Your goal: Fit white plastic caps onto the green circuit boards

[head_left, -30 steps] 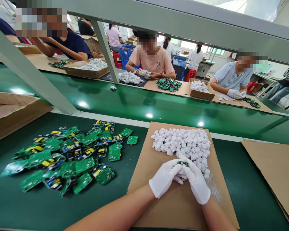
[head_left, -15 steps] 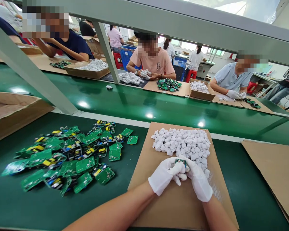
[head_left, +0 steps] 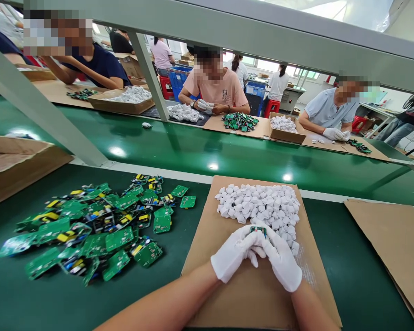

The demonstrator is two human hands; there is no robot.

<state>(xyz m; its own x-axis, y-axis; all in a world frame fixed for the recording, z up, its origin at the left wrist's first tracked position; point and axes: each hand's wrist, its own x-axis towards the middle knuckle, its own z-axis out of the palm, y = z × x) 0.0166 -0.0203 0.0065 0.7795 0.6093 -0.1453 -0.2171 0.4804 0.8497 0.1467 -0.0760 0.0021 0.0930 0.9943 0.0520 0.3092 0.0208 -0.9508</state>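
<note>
A small green circuit board (head_left: 258,229) is pinched between my two hands, its upper edge showing above the fingers. My left hand (head_left: 237,250), in a white glove, closes on it from the left. From the other side my right hand (head_left: 279,255), gloved too, has its fingers bent over the board; the lower part is hidden. Both hands are over a brown cardboard sheet (head_left: 224,303). Just beyond them lies a heap of small white wrapped pieces (head_left: 258,202). To the left a loose pile of green circuit boards (head_left: 120,236) with yellow and black parts covers the dark green tabletop.
An open cardboard box (head_left: 20,165) stands at the left edge, a flat cardboard sheet (head_left: 389,248) at the right. A slanted metal post (head_left: 55,105) and an overhead beam (head_left: 227,32) frame the bench. Across the green belt (head_left: 179,149) several people sit with similar piles.
The view has shifted slightly. My right fingers have moved over the front of the circuit board, covering more of it; both hands still hold it in the same place.
</note>
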